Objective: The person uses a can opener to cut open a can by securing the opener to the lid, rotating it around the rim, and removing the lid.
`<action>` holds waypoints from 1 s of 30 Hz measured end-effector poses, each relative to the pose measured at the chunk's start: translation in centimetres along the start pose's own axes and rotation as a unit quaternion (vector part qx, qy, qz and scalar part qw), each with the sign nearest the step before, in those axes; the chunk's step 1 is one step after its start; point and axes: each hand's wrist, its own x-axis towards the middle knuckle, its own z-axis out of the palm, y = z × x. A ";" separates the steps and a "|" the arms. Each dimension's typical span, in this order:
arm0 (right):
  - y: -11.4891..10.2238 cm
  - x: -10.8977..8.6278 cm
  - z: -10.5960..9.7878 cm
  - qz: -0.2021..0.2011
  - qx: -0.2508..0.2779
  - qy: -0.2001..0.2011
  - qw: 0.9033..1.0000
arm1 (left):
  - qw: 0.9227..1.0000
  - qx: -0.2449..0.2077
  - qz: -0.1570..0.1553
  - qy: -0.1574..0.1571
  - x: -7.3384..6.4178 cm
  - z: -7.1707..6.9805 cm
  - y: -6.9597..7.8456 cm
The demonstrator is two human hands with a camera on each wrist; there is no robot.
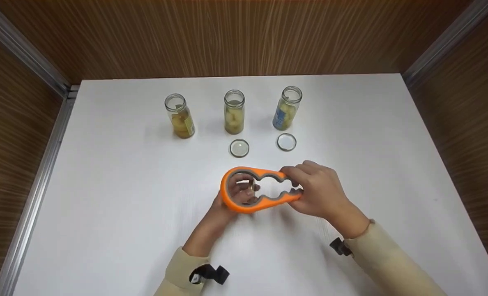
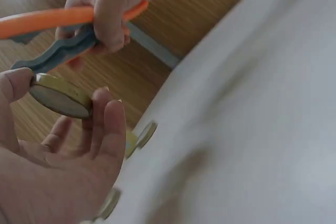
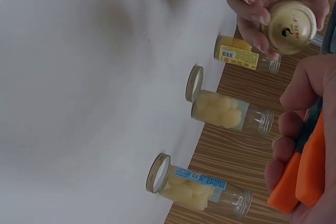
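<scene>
My right hand [image 1: 318, 188] grips the handle ends of an orange jar opener [image 1: 275, 200] with grey scalloped inner edges. Its round end points left and overlaps my left hand [image 2: 68, 174] in the head view. Between thumb and fingertips, that left hand holds a gold jar lid [image 3: 290, 26] by its rim, close beside the opener. Printed markings on the lid face the right wrist camera. Beyond the hands stand three lidless glass jars: a left jar [image 1: 182, 123] with a yellow label, a middle jar [image 1: 234, 117] and a right jar [image 1: 285, 113] with a blue label.
One loose lid [image 1: 239, 148] lies in front of the middle jar, another lid [image 1: 286, 142] in front of the right jar. Pale yellow pieces sit in the jars' lower parts. The white table [image 1: 116, 197] is enclosed by a wood-grain back wall [image 1: 235, 37] and side panels.
</scene>
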 end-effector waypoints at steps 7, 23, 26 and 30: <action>0.3 -0.1 -0.3 0.004 -0.007 0.006 1.000 | 0.938 0.322 0.060 0.111 -1.2 -4.9 1.6; 1.1 -1.2 -0.8 0.010 -0.013 0.012 1.000 | 0.786 0.583 0.027 0.206 0.7 -13.2 3.9; 1.3 -1.4 -0.9 0.010 -0.013 0.012 1.000 | 0.776 0.598 0.008 0.200 1.4 -13.8 3.9; 1.5 -1.7 -1.1 0.014 -0.016 0.011 1.000 | 0.766 0.611 0.000 0.198 2.2 -14.2 4.2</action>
